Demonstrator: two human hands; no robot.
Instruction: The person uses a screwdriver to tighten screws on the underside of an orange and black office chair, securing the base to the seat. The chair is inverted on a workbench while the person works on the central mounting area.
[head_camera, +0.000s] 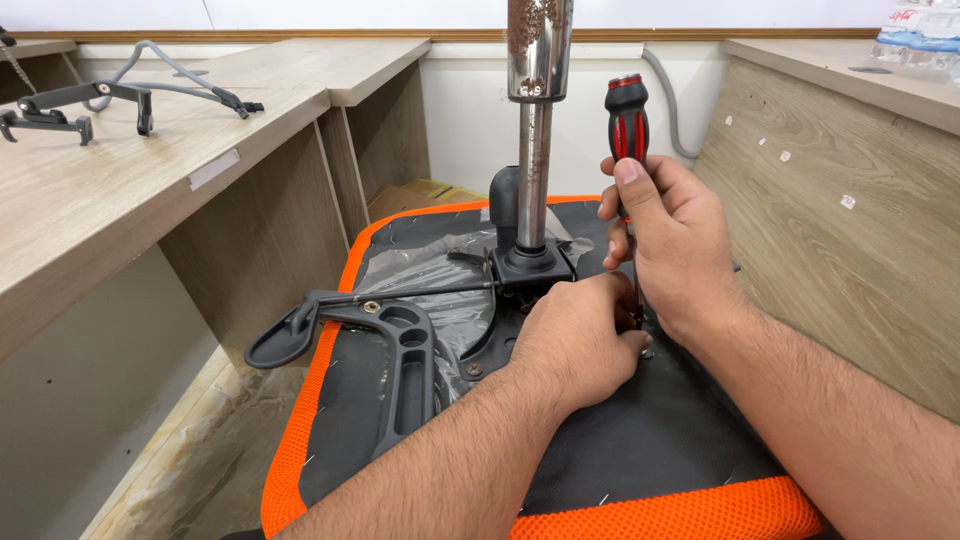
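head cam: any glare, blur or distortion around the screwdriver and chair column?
Head view: even, soft light with faint shadows; specular glare on the chrome column and the plastic film; screwdriver, right hand and left hand sharp; slight wide-angle bending at the desk edges.

Wooden desk (120, 190) carries black chair armrest frame (110, 100), grey-cabled.

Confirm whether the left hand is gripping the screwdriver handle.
No: the right hand grips the red-and-black screwdriver, while the left hand rests low on the seat underside.

office | wooden desks (120, 180) | upturned office chair seat (640, 440)
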